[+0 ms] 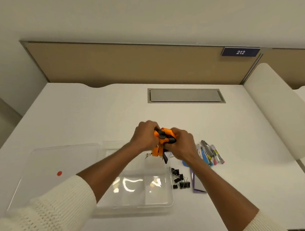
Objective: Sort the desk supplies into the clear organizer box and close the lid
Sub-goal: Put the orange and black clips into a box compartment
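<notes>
An orange lanyard (162,139) with black parts is bunched between both hands, above the far right of the clear organizer box (159,202). My left hand (145,135) and my right hand (181,143) both grip it; a metal clip dangles below. The box stands open on the desk with several compartments. Its clear lid (51,172), with a red dot sticker, lies flat to the left. Black binder clips (180,179) sit right of the box. A purple pad (198,183) lies beside them, and several pens (211,153) lie further right. A blue item shows under my right wrist.
A grey cable hatch (185,95) is set into the white desk (96,117) at the back. A tan partition (128,64) with a "212" sign stands behind. A white rounded divider (277,110) borders the desk's right side.
</notes>
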